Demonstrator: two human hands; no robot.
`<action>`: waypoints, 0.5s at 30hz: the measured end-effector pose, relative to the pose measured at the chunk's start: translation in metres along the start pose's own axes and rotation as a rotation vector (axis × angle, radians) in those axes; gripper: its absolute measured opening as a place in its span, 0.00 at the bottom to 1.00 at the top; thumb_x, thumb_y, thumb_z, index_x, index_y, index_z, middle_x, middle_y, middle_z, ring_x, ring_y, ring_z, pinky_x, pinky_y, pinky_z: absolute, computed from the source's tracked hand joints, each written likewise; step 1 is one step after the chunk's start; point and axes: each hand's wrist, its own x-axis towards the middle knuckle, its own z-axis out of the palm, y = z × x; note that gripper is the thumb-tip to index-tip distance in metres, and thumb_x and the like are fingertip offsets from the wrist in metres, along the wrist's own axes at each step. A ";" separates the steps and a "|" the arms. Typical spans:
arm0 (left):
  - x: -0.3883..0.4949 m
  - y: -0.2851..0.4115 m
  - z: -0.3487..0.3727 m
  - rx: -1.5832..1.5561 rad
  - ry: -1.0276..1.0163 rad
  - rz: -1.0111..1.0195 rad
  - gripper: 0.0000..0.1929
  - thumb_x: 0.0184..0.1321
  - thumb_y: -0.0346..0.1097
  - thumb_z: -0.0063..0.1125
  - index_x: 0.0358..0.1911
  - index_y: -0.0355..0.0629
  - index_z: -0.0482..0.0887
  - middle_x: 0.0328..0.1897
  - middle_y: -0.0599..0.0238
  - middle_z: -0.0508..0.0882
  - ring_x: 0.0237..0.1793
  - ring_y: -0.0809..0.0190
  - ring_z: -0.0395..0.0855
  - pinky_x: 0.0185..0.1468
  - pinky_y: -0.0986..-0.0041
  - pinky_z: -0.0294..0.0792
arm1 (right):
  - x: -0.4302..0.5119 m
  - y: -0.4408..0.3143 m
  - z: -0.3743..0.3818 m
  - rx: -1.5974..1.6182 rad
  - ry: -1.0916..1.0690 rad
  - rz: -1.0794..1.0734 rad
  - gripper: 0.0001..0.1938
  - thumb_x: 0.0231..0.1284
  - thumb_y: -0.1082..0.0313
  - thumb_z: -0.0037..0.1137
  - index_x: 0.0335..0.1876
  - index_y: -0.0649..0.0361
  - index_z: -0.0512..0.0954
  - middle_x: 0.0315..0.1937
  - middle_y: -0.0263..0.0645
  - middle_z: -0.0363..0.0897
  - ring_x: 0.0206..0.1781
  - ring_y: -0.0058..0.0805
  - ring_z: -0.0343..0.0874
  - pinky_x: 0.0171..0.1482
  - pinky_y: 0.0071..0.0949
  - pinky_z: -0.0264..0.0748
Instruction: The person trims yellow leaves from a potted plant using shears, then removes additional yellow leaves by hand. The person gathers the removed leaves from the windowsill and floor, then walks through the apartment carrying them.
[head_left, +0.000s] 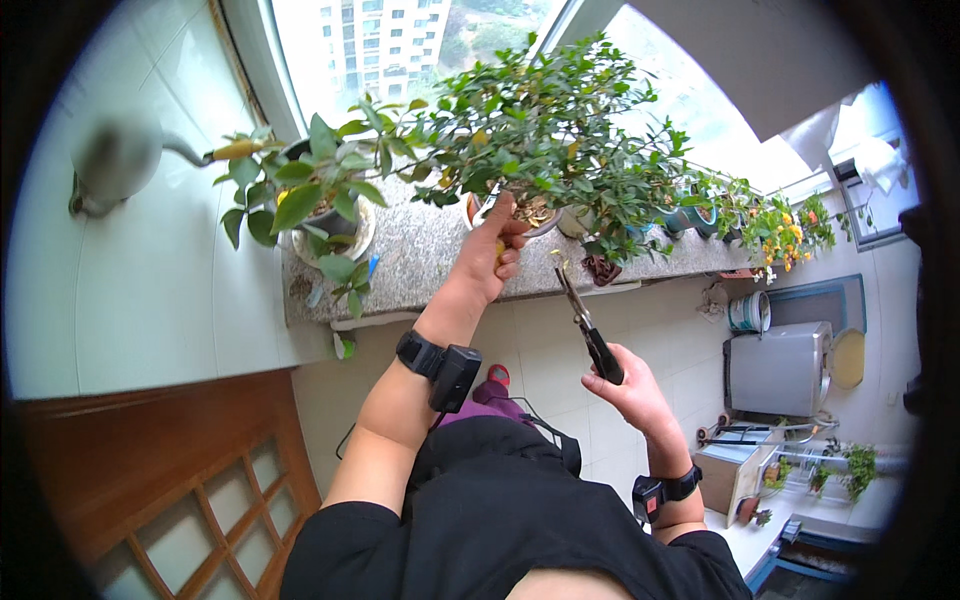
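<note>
My left hand (487, 259) is closed around a small tool (500, 249), with yellow showing between the fingers and a pale, shiny part above the thumb. It is at the rim of a flowerpot (534, 225) that holds a bushy green plant (525, 127) and dry leaf litter. Lower right, my right hand (634, 386) grips the black handle of a slim metal hand tool, apparently pruning snips (577, 309). The snips point up toward the sill, near a few yellow bits; whether the blades are apart is unclear. A dark brown crumpled cloth (602, 270) lies right of their tip.
The potted plants stand along a speckled stone windowsill (420, 262). A broad-leaved plant (300, 202) is at the left, with a blue object (373, 264) beside its saucer. Flowering pots line the sill's right end. Below them are a white bucket (748, 311) and a grey appliance (780, 367).
</note>
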 end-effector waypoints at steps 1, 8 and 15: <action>0.000 0.003 0.005 -0.013 0.063 -0.044 0.20 0.55 0.53 0.55 0.29 0.40 0.75 0.21 0.70 0.72 0.14 0.75 0.59 0.14 0.86 0.47 | -0.001 0.003 -0.001 -0.017 0.011 0.025 0.25 0.46 0.56 0.61 0.46 0.68 0.71 0.31 0.37 0.73 0.36 0.24 0.72 0.42 0.25 0.70; -0.003 0.007 0.015 -0.074 0.083 0.023 0.12 0.63 0.39 0.42 0.36 0.37 0.76 0.20 0.72 0.69 0.15 0.75 0.56 0.16 0.83 0.48 | -0.003 0.028 -0.008 0.035 0.061 0.049 0.28 0.45 0.53 0.61 0.46 0.68 0.71 0.36 0.43 0.74 0.40 0.31 0.74 0.45 0.28 0.70; -0.016 -0.010 0.023 0.257 -0.001 0.167 0.16 0.63 0.40 0.39 0.41 0.35 0.76 0.24 0.67 0.75 0.17 0.75 0.60 0.17 0.84 0.52 | 0.006 0.064 -0.032 0.129 0.060 0.002 0.26 0.45 0.54 0.62 0.45 0.67 0.72 0.34 0.40 0.74 0.38 0.27 0.73 0.43 0.26 0.69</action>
